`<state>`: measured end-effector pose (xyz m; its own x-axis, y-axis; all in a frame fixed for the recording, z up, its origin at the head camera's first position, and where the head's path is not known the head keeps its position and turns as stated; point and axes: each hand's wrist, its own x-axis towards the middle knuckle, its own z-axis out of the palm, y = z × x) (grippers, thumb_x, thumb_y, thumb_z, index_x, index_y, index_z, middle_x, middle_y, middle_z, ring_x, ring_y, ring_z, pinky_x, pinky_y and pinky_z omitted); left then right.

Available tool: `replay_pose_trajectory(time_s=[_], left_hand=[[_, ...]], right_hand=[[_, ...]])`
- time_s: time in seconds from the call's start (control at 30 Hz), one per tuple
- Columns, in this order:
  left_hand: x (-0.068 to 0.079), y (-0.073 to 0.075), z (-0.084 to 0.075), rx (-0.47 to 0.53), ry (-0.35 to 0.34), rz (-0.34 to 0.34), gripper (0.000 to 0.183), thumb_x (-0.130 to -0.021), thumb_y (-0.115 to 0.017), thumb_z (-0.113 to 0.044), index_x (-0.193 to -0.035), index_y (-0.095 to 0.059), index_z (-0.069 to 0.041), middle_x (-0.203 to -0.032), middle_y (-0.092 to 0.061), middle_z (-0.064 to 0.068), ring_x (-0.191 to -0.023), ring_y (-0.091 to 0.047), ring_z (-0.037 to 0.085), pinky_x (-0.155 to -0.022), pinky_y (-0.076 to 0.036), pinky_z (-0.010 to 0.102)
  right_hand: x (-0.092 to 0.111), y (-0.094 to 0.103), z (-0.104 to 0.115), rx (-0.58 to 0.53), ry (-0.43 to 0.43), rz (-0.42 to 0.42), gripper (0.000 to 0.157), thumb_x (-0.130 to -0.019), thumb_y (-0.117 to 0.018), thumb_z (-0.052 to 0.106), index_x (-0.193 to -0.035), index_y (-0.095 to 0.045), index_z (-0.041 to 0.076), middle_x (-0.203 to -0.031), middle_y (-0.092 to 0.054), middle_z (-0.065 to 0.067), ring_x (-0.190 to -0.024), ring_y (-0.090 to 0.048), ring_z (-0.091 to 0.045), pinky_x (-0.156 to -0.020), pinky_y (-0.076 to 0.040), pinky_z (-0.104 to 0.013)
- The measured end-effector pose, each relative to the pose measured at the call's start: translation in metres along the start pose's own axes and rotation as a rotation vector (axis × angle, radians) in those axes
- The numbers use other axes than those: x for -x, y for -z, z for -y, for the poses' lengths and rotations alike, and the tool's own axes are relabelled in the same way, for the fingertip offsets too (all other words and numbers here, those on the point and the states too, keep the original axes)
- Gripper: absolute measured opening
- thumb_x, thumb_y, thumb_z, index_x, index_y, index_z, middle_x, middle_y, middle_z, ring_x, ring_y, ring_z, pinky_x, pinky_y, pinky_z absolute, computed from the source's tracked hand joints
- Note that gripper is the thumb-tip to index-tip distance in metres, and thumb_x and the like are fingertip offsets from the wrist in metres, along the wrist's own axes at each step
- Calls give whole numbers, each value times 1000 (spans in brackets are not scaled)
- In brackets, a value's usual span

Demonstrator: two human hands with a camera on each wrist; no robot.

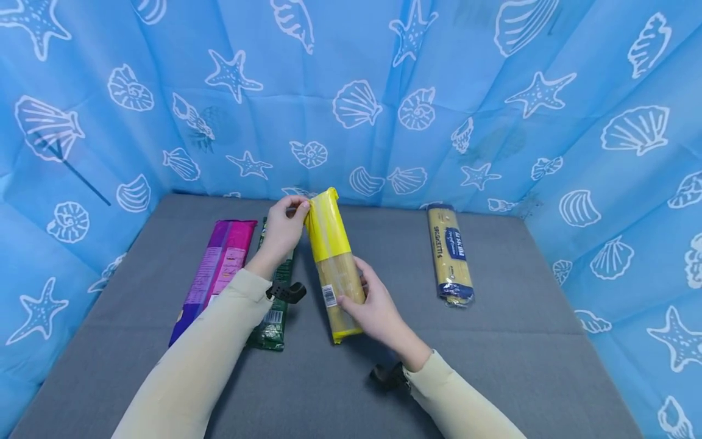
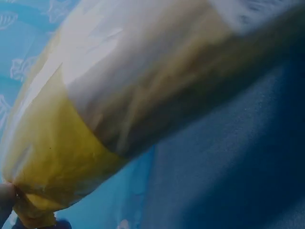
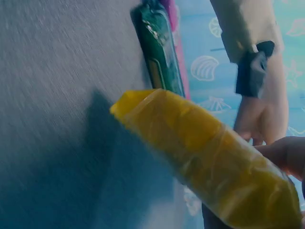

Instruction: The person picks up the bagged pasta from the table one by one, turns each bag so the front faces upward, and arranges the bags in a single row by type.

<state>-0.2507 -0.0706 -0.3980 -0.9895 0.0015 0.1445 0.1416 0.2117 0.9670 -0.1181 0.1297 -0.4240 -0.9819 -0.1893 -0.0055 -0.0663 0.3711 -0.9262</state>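
The right hand, its fingers partly hidden behind the yellow packet, grips the lower right side above the grey table. The left hand pinches the upper end. The left sleeve obstructs parts of the green packet and purple-pink packet (barcode digits are illegible). The spaghetti packet lies well apart at right.
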Motion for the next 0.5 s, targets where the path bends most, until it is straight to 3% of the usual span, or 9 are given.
replay_pose_trajectory(time_s=[0.13,0.23,0.4,0.5], left_hand=[[5,-2,-3,-103,-50,18,32,-102,-49,-30,-126,-56,-10,-125,-46,10,-110,-49,25,-91,-47,39],[8,-4,-6,-116,-34,50,40,-101,-50,-39,-131,-51,-13,-121,-40,13,-104,-49,27,-85,-49,39],[14,-5,-13,24,61,156,65,-92,-57,-55,-140,-35,-18,-109,-47,17,-94,-61,32,-73,-57,38],[17,-6,-19,122,124,211,79,-86,-62,-59,-144,-25,-21,-112,-49,19,-97,-64,32,-72,-58,41]], right_hand=[[0,10,6,78,25,-39,75,-88,-69,12,-150,-31,29,-109,-51,-7,-92,-58,-22,-66,-56,-35],[0,17,12,197,59,-79,74,-88,-69,11,-150,-33,28,-113,-51,-2,-94,-58,-19,-66,-55,-34],[0,24,20,517,186,-137,75,-86,-70,10,-150,-35,27,-111,-53,1,-84,-57,-14,-60,-51,-30],[0,24,22,734,309,-177,77,-83,-71,8,-150,-35,21,-102,-53,-3,-74,-54,-16,-56,-49,-31]])
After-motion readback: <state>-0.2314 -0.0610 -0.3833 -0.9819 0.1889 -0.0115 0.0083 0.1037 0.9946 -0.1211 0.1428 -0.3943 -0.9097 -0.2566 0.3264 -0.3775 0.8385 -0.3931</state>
